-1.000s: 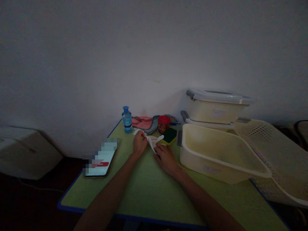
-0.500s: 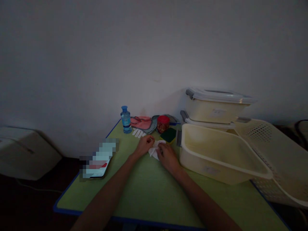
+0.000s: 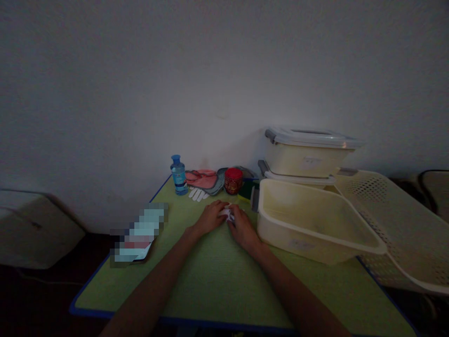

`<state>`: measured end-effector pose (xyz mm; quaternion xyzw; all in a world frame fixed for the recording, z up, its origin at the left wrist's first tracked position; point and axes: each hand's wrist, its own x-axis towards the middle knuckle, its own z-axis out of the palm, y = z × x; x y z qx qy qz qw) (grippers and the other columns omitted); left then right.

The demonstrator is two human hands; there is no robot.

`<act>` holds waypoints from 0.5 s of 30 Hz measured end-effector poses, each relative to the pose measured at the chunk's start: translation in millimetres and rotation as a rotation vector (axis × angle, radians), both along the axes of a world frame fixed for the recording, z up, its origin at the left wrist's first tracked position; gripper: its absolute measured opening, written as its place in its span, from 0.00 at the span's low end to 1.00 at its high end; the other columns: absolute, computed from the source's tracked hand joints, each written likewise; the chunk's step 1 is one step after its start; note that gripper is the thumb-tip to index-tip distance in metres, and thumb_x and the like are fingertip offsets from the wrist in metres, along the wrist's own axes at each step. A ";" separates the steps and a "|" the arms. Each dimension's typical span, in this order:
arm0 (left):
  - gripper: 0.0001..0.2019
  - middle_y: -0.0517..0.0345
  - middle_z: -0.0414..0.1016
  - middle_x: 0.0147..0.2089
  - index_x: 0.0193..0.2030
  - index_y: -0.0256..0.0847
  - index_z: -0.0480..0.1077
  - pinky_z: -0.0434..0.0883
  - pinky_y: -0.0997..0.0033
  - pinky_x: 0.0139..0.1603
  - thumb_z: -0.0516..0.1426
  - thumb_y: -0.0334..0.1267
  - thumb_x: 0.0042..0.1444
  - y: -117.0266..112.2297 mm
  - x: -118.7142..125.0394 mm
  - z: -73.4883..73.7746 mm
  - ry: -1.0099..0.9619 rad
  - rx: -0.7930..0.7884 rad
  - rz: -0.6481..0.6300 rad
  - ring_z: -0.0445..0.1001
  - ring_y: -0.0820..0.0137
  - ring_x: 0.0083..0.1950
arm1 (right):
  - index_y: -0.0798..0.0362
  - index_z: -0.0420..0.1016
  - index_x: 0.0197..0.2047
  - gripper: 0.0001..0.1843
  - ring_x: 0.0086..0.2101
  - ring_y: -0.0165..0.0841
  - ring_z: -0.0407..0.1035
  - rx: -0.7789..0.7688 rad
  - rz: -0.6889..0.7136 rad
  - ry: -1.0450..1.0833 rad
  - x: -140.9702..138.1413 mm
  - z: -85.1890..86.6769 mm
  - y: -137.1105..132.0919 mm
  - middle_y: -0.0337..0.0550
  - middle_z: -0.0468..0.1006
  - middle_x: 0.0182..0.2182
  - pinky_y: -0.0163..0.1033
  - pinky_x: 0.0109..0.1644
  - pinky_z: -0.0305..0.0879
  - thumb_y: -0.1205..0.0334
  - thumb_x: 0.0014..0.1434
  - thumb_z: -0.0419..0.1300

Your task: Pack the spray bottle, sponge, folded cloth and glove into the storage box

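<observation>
Both my hands rest together on the green table (image 3: 210, 285) in dim light. My left hand (image 3: 209, 216) and my right hand (image 3: 242, 228) are closed over a small white cloth item (image 3: 228, 213), which looks like a glove folded small; only a bit of it shows between my fingers. A second white glove (image 3: 197, 193) lies flat farther back, near a blue water bottle (image 3: 178, 175).
Behind my hands are a red cup (image 3: 233, 180), a pink and grey cloth pile (image 3: 204, 179) and a dark green sponge (image 3: 246, 190). An open cream tub (image 3: 308, 220), stacked lidded tubs (image 3: 308, 152) and a perforated basket (image 3: 393, 224) fill the right. A phone (image 3: 138, 231) lies at left.
The white cloth item was stretched out between my hands a second ago; now it is bunched small under both hands, which have come together. The view has shifted slightly.
</observation>
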<state>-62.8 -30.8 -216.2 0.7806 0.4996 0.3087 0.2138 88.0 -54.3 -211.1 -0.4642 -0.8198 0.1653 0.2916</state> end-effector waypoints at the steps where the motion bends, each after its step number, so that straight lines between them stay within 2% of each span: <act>1: 0.17 0.49 0.72 0.45 0.45 0.37 0.70 0.65 0.65 0.48 0.54 0.30 0.47 0.2 -0.1 -0.1 0.002 -0.008 0.008 0.70 0.62 0.46 | 0.57 0.59 0.50 0.20 0.46 0.37 0.65 0.001 0.013 0.019 0.4 -0.4 0.2 0.53 0.71 0.44 0.44 0.49 0.63 0.73 0.53 0.49; 5: 0.07 0.54 0.74 0.34 0.34 0.38 0.71 0.66 0.68 0.41 0.54 0.33 0.48 0.8 -1.3 -2.2 -0.043 -0.018 0.084 0.71 0.65 0.38 | 0.54 0.59 0.48 0.17 0.45 0.36 0.66 0.014 0.045 0.082 1.5 -2.3 0.6 0.50 0.70 0.43 0.44 0.48 0.64 0.73 0.54 0.48; 8: 0.05 0.57 0.72 0.30 0.32 0.39 0.68 0.65 0.69 0.37 0.52 0.34 0.49 2.3 -4.5 -3.2 -0.120 0.010 0.178 0.69 0.67 0.33 | 0.53 0.59 0.48 0.18 0.47 0.37 0.65 0.026 0.055 0.107 1.2 -1.7 -1.5 0.49 0.68 0.45 0.46 0.50 0.63 0.73 0.53 0.48; 15: 0.09 0.55 0.71 0.38 0.38 0.39 0.64 0.66 0.70 0.41 0.48 0.37 0.52 11.4 -17.3 2.7 -0.421 0.157 0.422 0.69 0.67 0.40 | 0.55 0.59 0.50 0.20 0.49 0.36 0.62 0.030 0.116 0.017 -3.6 3.6 -12.4 0.52 0.66 0.47 0.45 0.54 0.60 0.74 0.53 0.48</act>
